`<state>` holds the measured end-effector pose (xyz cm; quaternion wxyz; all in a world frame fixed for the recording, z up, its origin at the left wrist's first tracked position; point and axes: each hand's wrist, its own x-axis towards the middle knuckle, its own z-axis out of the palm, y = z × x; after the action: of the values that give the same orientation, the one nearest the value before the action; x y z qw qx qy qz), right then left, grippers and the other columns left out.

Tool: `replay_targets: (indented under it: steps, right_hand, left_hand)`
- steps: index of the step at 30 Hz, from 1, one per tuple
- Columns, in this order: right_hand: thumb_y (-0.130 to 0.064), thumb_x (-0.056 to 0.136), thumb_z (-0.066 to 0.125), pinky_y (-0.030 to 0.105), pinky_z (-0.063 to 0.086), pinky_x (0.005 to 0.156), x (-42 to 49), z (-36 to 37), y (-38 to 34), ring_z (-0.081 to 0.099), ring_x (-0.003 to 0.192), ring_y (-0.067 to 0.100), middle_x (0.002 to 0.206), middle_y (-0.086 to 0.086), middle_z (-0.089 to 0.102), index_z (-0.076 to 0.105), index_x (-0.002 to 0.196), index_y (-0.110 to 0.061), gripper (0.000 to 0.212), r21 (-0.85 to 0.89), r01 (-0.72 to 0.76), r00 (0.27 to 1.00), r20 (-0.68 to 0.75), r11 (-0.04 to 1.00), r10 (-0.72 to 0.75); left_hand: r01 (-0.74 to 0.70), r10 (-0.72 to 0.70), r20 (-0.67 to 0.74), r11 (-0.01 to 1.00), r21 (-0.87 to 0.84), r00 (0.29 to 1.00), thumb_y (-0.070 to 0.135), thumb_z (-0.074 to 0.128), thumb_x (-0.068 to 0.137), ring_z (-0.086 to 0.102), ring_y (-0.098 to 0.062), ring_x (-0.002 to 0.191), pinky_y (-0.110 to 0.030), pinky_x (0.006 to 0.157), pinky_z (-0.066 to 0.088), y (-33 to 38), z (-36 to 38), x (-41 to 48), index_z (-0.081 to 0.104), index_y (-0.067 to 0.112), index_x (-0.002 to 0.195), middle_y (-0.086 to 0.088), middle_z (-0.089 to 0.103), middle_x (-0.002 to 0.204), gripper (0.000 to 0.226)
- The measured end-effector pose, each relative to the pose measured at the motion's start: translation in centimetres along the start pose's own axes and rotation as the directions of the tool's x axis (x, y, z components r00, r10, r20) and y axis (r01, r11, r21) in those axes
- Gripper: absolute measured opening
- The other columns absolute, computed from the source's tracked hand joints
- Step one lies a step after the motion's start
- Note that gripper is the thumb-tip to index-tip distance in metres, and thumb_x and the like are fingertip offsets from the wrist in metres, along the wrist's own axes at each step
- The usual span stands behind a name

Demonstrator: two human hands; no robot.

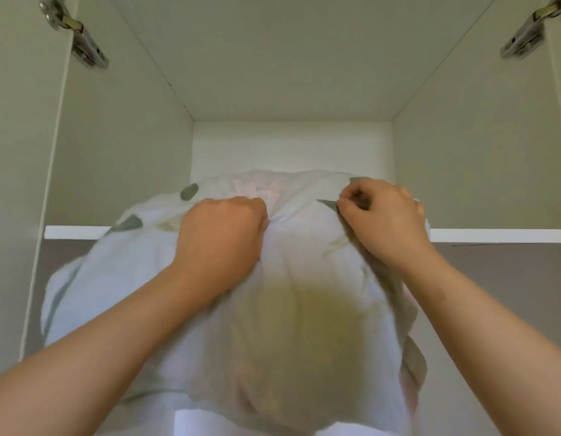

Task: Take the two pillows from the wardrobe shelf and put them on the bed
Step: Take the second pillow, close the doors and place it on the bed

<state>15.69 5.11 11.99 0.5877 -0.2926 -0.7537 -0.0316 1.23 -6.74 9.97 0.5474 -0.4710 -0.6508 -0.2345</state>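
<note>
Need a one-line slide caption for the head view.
White, green-patched pillow overhanging the wardrobe shelf edge, gripped by the left hand and right hand.

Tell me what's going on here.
A person reaches up into an open wardrobe. The left hand and the right hand each grip a bunch of fabric on a white pillow with grey-green spots. The pillow hangs well out over the shelf edge toward the person, with its far end on the shelf. A second pillow cannot be made out, and no bed is in view.
</note>
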Motion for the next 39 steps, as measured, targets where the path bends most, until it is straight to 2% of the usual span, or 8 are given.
replay_targets:
  steps: [2,6,9,12,21,28,34,39]
  right_hand:
    - [-0.035,0.090,0.047,0.038,0.026,0.098,0.0,0.0,0.0,0.041,0.123,0.025,0.121,-0.007,0.058,0.060,0.111,-0.030,0.025,-0.026,0.001,1.000,0.019,1.000,0.000]
    - [-0.040,0.091,0.045,0.042,0.021,0.106,-0.2,0.6,0.3,0.031,0.131,0.021,0.138,-0.009,0.046,0.052,0.123,-0.032,0.034,-0.016,-0.027,1.000,0.013,1.000,0.027]
    - [-0.044,0.092,0.042,0.045,0.023,0.105,-0.4,1.4,0.5,0.030,0.131,0.020,0.140,-0.010,0.044,0.049,0.125,-0.034,0.035,-0.029,-0.031,1.000,0.002,0.999,0.031]
    - [-0.047,0.092,0.039,0.045,0.026,0.101,-0.4,2.2,0.7,0.033,0.128,0.020,0.138,-0.009,0.046,0.049,0.125,-0.034,0.036,-0.076,-0.033,0.999,-0.019,0.997,0.031]
    - [-0.038,0.093,0.037,0.040,0.027,0.082,1.9,3.3,0.1,0.044,0.107,0.029,0.113,0.007,0.056,0.057,0.106,-0.018,0.032,-0.230,-0.013,0.991,-0.130,0.973,-0.018]
    - [-0.044,0.091,0.030,0.051,0.022,0.102,6.8,3.2,-2.2,0.036,0.125,0.032,0.132,0.007,0.049,0.050,0.125,-0.026,0.042,-0.248,-0.030,0.955,0.280,0.968,0.101]
    - [-0.050,0.092,0.025,0.044,0.024,0.104,8.9,5.9,-2.8,0.038,0.129,0.030,0.139,0.007,0.047,0.041,0.135,-0.024,0.053,-0.303,-0.050,0.875,0.446,0.952,0.188]
    - [-0.040,0.097,0.024,0.035,0.033,0.083,8.7,6.8,-2.4,0.048,0.121,0.032,0.136,0.012,0.050,0.043,0.132,-0.011,0.050,-0.242,-0.011,0.885,0.449,0.970,0.122]
  left_hand:
    - [-0.023,0.024,0.033,0.999,-0.031,0.999,0.025,0.050,0.091,0.063,-0.036,0.070,-0.027,0.050,0.025,0.7,-1.2,-1.2,0.060,0.015,0.078,-0.005,0.069,0.082,0.020]
    - [0.032,0.010,0.316,0.991,-0.128,0.949,0.037,0.041,0.092,0.059,-0.024,0.096,-0.031,0.074,0.039,0.1,-2.9,-0.5,0.051,0.028,0.076,0.005,0.066,0.098,0.021]
    - [0.187,-0.155,0.133,0.942,-0.279,0.979,0.045,0.047,0.088,0.049,-0.027,0.116,-0.039,0.096,0.033,-0.9,-2.3,2.3,0.059,0.032,0.095,0.001,0.062,0.119,0.018]
    - [0.437,-0.348,0.347,0.871,-0.224,0.871,0.064,0.035,0.085,0.032,-0.030,0.134,-0.053,0.108,0.021,-1.1,0.1,4.7,0.042,0.035,0.128,0.001,0.041,0.145,0.052]
    - [0.418,-0.383,0.342,0.908,-0.033,0.858,0.054,0.036,0.092,0.040,-0.028,0.127,-0.052,0.102,0.027,-1.3,2.8,6.8,0.044,0.019,0.130,-0.004,0.048,0.135,0.052]
    - [0.600,-0.464,0.601,0.799,-0.032,0.651,0.081,0.033,0.066,0.046,-0.033,0.126,-0.046,0.108,0.032,-3.6,3.3,9.6,0.047,0.017,0.131,-0.009,0.048,0.141,0.093]
    - [0.632,-0.426,0.669,0.771,-0.083,0.608,0.054,0.052,0.086,0.047,-0.029,0.127,-0.030,0.091,0.036,-4.5,4.8,11.1,0.047,0.009,0.133,-0.010,0.048,0.141,0.065]
    - [0.588,-0.469,0.526,0.805,-0.076,0.709,0.036,0.046,0.093,0.053,-0.035,0.114,-0.034,0.083,0.040,-5.9,7.1,10.6,0.053,0.002,0.119,-0.019,0.055,0.129,0.044]
